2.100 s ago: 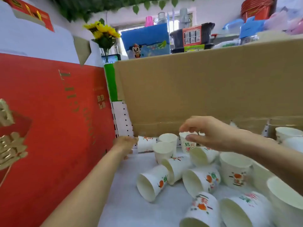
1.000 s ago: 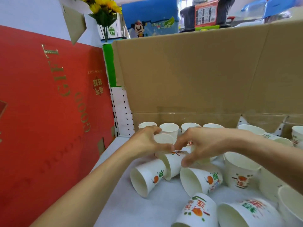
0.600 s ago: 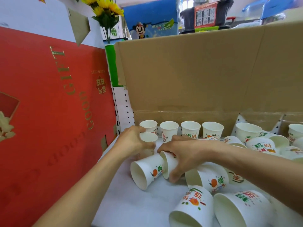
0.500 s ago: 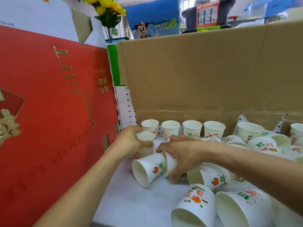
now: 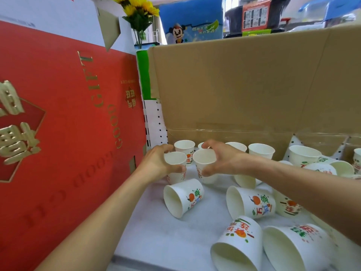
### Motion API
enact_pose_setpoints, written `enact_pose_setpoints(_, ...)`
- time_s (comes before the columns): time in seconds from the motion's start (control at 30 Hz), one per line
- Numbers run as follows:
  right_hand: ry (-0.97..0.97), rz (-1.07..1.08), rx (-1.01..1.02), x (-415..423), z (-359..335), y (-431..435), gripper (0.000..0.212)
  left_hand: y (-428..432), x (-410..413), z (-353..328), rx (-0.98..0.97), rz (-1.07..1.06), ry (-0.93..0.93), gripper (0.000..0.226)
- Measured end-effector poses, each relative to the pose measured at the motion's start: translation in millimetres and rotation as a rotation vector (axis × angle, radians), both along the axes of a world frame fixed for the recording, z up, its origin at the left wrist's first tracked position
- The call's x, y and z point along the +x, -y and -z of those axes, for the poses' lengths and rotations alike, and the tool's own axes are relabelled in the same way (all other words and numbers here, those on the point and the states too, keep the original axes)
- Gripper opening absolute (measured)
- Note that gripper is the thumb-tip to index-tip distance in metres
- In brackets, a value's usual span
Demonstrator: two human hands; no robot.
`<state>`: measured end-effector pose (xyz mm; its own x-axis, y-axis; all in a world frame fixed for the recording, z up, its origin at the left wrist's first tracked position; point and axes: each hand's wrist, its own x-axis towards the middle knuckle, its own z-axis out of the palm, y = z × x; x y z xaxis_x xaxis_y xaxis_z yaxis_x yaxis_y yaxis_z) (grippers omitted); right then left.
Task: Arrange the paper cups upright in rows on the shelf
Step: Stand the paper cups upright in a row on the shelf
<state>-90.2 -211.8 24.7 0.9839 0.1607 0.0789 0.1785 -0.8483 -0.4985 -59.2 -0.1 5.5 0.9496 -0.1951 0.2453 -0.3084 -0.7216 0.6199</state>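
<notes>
White paper cups with orange and green print cover the white shelf (image 5: 148, 227). A back row of upright cups (image 5: 261, 151) stands against the cardboard wall. My left hand (image 5: 156, 163) grips an upright cup (image 5: 175, 163) in front of that row. Beside it, my right hand (image 5: 222, 159) grips a second upright cup (image 5: 204, 162). Several cups lie on their sides nearer to me, among them one (image 5: 182, 197) just below my hands and another (image 5: 251, 202) to its right.
A tall red gift box (image 5: 64, 133) walls off the left side. A brown cardboard panel (image 5: 244, 85) closes the back. More tipped cups (image 5: 237, 249) lie at the front right near the shelf edge. Yellow flowers (image 5: 138, 10) and boxes stand behind the cardboard.
My right hand lifted a tipped cup from the pile and stood it upright next to the cup in my left hand. My left hand stayed on its cup.
</notes>
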Motion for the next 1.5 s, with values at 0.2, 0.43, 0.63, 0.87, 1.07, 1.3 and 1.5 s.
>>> enact_pose_setpoints(0.2, -0.088, -0.043, -0.085, -1.6, -2.7, 5.7, 0.092, -9.7, -29.7, -2.0, -0.126, -0.117, 0.133, 0.071)
enact_pose_setpoints(0.43, -0.117, -0.194, -0.194, -63.3, -41.9, 40.4, 0.068, -9.2, -106.0, 22.7, -0.126, 0.006, -0.073, 0.098)
enact_pose_setpoints(0.63, -0.255, -0.235, -0.507, -78.3, -20.4, 29.2, 0.087, 5.7, -111.1, 35.9, 0.164, -0.04, -0.057, 0.09)
enact_pose_setpoints(0.87, -0.032, -0.221, -0.395, -65.3, -3.6, 22.1, 0.075, -13.7, -110.3, 27.4, 0.14, -0.101, 0.028, 0.059)
enact_pose_setpoints(1.07, 0.057, -0.238, 0.059, -62.4, -3.7, -3.5, 0.072, -30.3, -104.4, -1.0, 0.199, -0.144, 0.139, 0.059)
enact_pose_setpoints(1.3, 0.056, -0.224, -0.089, -60.7, 6.8, -18.6, 0.08, -39.3, -79.4, -10.0, 0.358, -0.074, 0.132, 0.069)
enact_pose_setpoints(1.5, 0.038, -0.216, -0.127, -68.2, 8.1, -17.5, 0.091, -39.6, -72.2, 3.0, 0.322, -0.015, 0.062, 0.071)
